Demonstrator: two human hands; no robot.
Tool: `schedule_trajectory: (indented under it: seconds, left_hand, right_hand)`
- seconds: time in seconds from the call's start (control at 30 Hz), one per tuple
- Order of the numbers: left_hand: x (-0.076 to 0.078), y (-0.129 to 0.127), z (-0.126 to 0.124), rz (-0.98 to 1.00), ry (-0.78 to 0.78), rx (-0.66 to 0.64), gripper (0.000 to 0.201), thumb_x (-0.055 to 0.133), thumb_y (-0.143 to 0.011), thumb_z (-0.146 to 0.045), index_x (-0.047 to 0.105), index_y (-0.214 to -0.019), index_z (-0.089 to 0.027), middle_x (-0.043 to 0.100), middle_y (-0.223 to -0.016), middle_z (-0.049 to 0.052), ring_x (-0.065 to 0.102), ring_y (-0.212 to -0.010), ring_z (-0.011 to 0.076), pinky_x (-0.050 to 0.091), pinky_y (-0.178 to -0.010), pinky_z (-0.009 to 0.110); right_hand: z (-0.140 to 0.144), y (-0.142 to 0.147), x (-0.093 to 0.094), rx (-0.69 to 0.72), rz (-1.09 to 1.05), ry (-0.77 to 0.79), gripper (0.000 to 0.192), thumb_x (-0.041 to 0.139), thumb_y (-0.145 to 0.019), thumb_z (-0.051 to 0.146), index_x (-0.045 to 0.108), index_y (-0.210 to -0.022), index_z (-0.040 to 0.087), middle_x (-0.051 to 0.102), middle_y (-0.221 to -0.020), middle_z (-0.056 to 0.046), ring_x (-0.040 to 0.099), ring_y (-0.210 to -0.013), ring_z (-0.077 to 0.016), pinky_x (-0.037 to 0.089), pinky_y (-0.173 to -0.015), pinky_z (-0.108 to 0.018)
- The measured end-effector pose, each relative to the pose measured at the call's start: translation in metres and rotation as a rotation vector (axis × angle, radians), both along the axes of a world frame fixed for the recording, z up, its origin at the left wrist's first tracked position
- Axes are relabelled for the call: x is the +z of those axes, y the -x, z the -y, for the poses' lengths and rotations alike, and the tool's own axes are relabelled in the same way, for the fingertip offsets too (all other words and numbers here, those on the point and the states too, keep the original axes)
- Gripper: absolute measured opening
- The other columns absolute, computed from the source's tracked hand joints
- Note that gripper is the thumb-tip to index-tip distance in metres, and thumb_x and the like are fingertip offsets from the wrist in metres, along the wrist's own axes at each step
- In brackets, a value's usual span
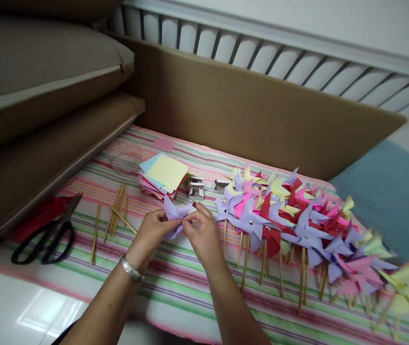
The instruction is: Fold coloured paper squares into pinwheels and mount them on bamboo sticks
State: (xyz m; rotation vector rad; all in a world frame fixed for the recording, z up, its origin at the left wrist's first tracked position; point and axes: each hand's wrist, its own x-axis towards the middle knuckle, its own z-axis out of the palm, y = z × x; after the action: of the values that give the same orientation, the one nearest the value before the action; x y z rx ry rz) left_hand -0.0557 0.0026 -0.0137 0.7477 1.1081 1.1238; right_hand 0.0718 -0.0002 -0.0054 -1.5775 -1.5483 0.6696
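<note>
Matt paper pinwheel point(174, 215), wooden sticks point(117, 211), striped cloth point(175, 282).

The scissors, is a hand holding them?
No, the scissors lie alone on the striped cloth, while both hands pinch a purple paper pinwheel.

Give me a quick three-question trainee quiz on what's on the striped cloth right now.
1. What colour is the paper piece held by the left hand and right hand?
2. True or false: the scissors lie right of the finished pinwheels.
3. Which sits nearest the scissors: A) wooden sticks, B) paper stack, C) pinwheels?

Key: 1 purple; 2 false; 3 A.
</note>
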Motion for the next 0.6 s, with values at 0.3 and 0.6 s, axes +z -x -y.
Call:
schedule_trajectory:
  seconds: [0.3, 0.6]
  left_hand:
    - [0.012, 0.028, -0.007, -0.014, 0.036, 0.186, 0.023, 0.08, -0.05, -0.025, 0.071, -0.067, -0.013, 0.071, -0.064, 0.003, 0.06, -0.056, 0.0131, 0.041, -0.055, 0.021]
    - [0.027, 0.065, -0.002, 0.155, -0.012, 0.311, 0.028, 0.081, -0.047, -0.021, 0.072, -0.072, -0.012, 0.072, -0.068, 0.004, 0.062, -0.061, 0.0132, 0.045, -0.06, 0.021]
  right_hand:
    - [-0.02, -0.048, 0.003, -0.046, 0.107, 0.052, 0.019, 0.054, -0.077, 0.029, 0.07, -0.083, 0.02, 0.069, -0.098, -0.006, 0.064, -0.091, -0.0194, 0.049, -0.082, -0.031]
    - [-0.102, -0.025, 0.022, -0.062, 0.622, 0.328, 0.01, 0.062, -0.078, 0.021, 0.069, -0.076, 0.016, 0.07, -0.082, -0.007, 0.065, -0.084, -0.0195, 0.048, -0.074, -0.029]
